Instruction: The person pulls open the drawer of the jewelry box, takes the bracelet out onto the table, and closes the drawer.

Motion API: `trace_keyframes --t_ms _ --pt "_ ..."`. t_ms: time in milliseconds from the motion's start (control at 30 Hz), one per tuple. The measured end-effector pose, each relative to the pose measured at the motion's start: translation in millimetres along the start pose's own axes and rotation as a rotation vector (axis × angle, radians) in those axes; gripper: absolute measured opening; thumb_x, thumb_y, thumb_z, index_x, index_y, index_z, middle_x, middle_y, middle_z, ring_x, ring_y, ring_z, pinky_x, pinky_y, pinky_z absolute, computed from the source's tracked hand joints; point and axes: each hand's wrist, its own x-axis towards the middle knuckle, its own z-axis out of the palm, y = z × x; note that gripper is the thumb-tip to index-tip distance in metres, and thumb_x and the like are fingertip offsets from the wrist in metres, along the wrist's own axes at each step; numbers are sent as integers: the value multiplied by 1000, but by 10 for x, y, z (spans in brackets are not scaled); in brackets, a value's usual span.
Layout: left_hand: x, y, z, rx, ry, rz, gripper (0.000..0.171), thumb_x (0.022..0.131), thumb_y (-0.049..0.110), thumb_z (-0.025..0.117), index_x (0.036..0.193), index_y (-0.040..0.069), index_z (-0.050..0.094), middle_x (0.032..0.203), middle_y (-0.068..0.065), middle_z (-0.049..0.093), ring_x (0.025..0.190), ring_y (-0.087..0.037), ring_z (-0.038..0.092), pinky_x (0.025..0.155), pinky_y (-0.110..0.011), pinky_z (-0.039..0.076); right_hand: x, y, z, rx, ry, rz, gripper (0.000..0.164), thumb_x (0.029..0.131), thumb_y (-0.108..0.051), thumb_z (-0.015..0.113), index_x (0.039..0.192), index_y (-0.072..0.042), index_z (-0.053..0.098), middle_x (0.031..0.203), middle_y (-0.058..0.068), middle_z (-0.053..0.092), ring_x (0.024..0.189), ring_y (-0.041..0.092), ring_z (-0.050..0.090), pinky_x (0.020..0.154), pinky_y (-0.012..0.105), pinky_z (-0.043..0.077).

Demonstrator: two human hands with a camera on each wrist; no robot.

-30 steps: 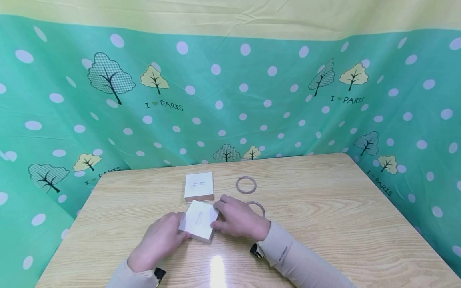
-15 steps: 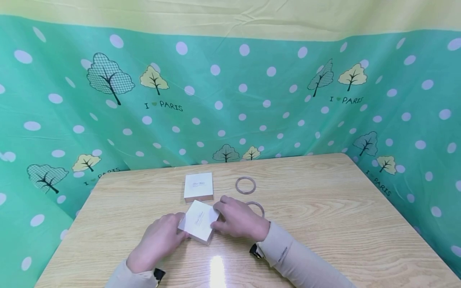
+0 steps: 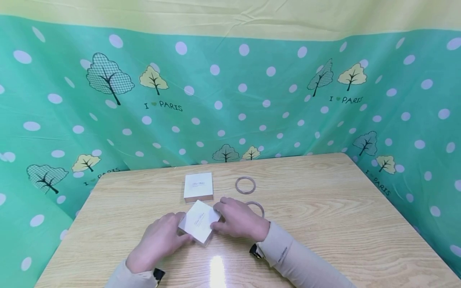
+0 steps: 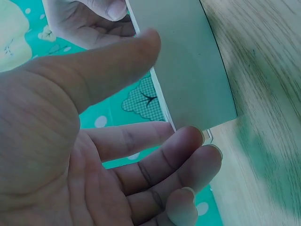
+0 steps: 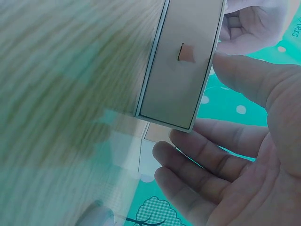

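Between my two hands I hold a small white gift box [image 3: 200, 222] with thin script lettering on its top, turned cornerwise, low over the table. My left hand [image 3: 158, 242] grips its left corner, thumb on the near side; the left wrist view shows a plain side panel [image 4: 193, 70]. At the right corner my right hand [image 3: 240, 218] pinches it between thumb and fingers. In the right wrist view, that side is a framed drawer front with a small pinkish tab [image 5: 186, 52]. Behind my right hand lies a greyish-purple bangle [image 3: 261, 209], partly hidden.
A second white box [image 3: 199, 185] with a brownish front side sits just behind the held one. To its right lies another bangle [image 3: 245, 185]. The wooden table [image 3: 324, 208] ends at a green dotted curtain [image 3: 230, 100] at the back and sides.
The held box has turned slightly clockwise between my hands, as seen from the head view. Both hands, the other box and the bangles keep nearly the same places.
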Motion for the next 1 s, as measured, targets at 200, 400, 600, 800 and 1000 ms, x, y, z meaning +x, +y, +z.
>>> trace_keyframes --t_ms 200,400,600,800,1000 --pt "-7 0 10 15 1 -14 56 66 41 84 111 14 65 79 0 54 64 -15 45 54 -31 38 -4 1 10 -6 0 -9 41 85 -42 69 110 -10 65 83 -8 50 70 7 45 54 18 38" --pt "-30 14 5 31 3 -11 70 67 45 83 124 10 60 81 -2 51 64 -16 44 54 -31 38 1 -2 18 -3 -5 -11 42 85 -42 69 111 -10 64 85 -8 52 72 7 46 55 18 39" --pt "-31 25 17 24 13 -11 69 66 46 83 121 12 61 79 -1 47 63 -16 42 52 -30 36 -1 -11 13 -13 -12 -7 42 84 -44 69 110 -11 64 84 -9 52 72 7 46 55 19 39" --pt "-30 37 25 23 23 -3 65 65 45 83 117 11 63 77 -1 45 62 -16 41 51 -30 34 9 -12 22 21 -13 -18 45 83 -42 71 115 -11 61 82 -10 53 69 5 47 52 19 39" --pt "-16 34 33 34 31 21 65 65 45 84 114 9 63 79 -2 47 63 -16 41 51 -30 35 12 -11 28 42 -16 -29 33 83 -42 71 100 -16 60 75 -11 51 63 5 46 48 19 37"
